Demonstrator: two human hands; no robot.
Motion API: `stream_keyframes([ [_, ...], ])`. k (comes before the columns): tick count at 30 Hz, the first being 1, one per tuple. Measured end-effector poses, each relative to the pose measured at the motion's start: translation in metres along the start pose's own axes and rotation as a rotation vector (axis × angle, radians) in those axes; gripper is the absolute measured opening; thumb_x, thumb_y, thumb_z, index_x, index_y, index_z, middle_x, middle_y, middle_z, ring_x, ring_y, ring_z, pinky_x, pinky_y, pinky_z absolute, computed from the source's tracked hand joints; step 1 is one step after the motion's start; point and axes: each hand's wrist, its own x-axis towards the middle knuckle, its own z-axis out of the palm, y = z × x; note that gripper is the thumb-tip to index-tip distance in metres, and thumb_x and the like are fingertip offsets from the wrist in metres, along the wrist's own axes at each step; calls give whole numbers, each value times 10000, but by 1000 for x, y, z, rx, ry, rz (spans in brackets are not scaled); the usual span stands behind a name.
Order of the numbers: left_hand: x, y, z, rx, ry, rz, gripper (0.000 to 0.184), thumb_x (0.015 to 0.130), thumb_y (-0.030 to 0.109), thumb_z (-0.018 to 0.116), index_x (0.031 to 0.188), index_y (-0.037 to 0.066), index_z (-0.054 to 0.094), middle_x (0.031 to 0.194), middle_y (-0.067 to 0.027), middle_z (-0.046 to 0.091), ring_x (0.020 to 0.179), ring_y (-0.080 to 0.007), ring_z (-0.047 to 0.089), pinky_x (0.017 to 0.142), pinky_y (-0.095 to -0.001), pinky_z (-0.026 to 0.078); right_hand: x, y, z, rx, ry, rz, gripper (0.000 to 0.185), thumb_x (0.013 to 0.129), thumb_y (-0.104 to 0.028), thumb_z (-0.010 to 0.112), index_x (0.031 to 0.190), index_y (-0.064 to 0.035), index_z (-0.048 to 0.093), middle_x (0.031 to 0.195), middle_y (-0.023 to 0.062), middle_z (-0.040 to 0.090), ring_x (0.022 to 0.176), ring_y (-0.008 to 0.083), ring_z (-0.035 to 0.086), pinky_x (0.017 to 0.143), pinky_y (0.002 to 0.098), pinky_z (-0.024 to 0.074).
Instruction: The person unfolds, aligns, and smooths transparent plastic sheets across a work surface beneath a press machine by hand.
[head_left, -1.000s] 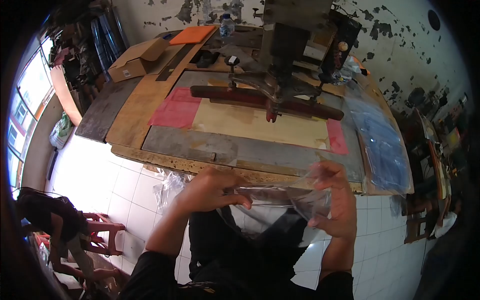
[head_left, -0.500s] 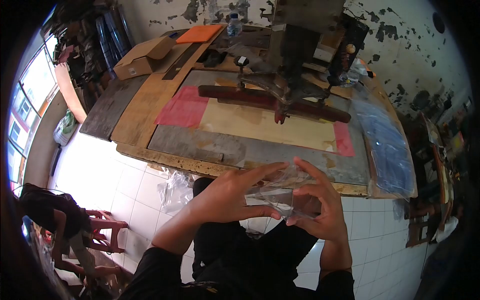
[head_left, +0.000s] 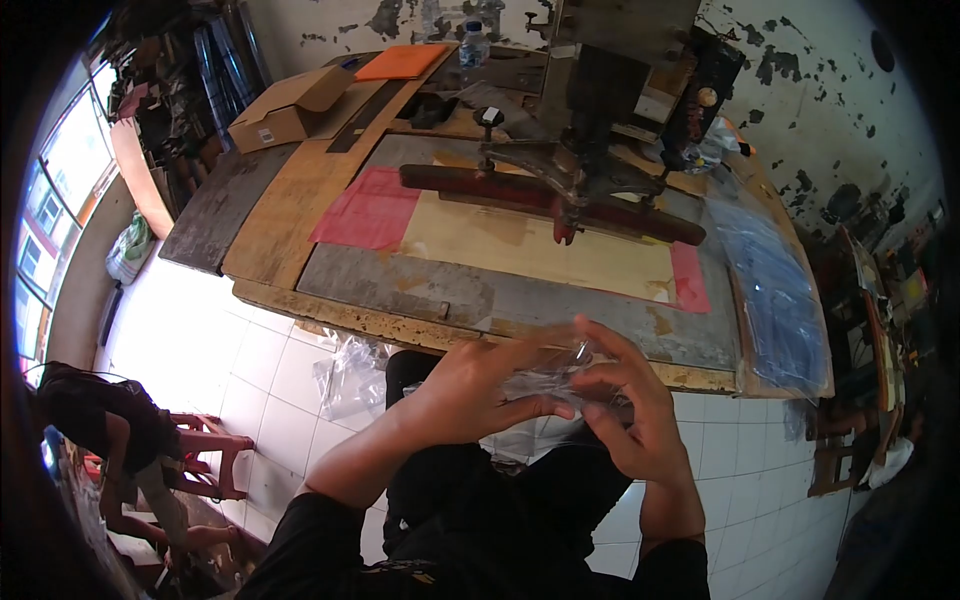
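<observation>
A crumpled piece of clear plastic film (head_left: 548, 384) is held between my two hands, over my lap at the table's front edge. My left hand (head_left: 470, 388) grips its left side, thumb below and fingers above, slightly blurred. On the other side my right hand (head_left: 640, 405) curls its fingers and thumb around the film. Beyond my hands stands a press with a dark red bar (head_left: 480, 187) above a cream sheet (head_left: 500, 238). Pink pieces (head_left: 362, 207) lie at both ends of that sheet.
Stacked clear plastic sheets (head_left: 770, 300) lie on the table's right side. A cardboard box (head_left: 275, 115), an orange folder (head_left: 402, 62) and a water bottle (head_left: 473, 47) stand or lie at the back. Loose plastic (head_left: 352, 375) hangs below the left. Another person (head_left: 120, 430) bends near a red stool (head_left: 215, 455).
The film between my hands has gone from stretched out to more bunched together. My fingers have shifted slightly on it, and the view has moved a little.
</observation>
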Motion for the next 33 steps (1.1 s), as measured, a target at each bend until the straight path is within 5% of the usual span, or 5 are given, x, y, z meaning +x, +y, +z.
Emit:
stream_keyframes([
  [5, 4, -6, -6, -18, -14, 199, 377, 898, 222, 842, 1228, 82, 724, 1092, -101, 793, 996, -361, 761, 854, -421, 601, 1, 3, -6, -116, -16, -59, 127, 900, 17, 729, 1019, -1, 769, 1541, 208, 564, 1327, 327, 602, 1087, 431, 490],
  [14, 5, -2, -13, -127, 1, -10, 156, 890, 170, 852, 1000, 63, 823, 969, -122, 810, 889, -276, 795, 789, -376, 609, 0, 1, -6, -114, 55, -88, 72, 890, -7, 777, 937, 14, 726, 1435, 195, 656, 1146, 288, 709, 969, 391, 570],
  [21, 7, -6, -5, -183, 109, -28, 157, 938, 121, 803, 1077, 50, 821, 957, -148, 805, 858, -271, 793, 776, -350, 602, -4, 19, -2, -136, 112, 33, 168, 918, -96, 829, 989, -8, 705, 1217, 161, 767, 986, 217, 759, 858, 320, 577],
  [26, 9, -4, -4, -230, 73, -139, 258, 1006, 107, 719, 1257, 70, 766, 963, -152, 798, 862, -197, 786, 779, -339, 588, -1, 11, 0, -12, 214, 221, 311, 939, -123, 823, 1204, -17, 701, 951, 89, 802, 865, 154, 758, 833, 297, 563],
  [33, 5, -17, -10, -145, 78, -193, 246, 1065, 134, 649, 1266, 33, 746, 959, -159, 792, 880, -163, 759, 800, -315, 574, 2, 20, -16, -181, -7, 134, 523, 923, -162, 837, 1401, -76, 643, 986, 108, 797, 931, 213, 762, 885, 340, 565],
])
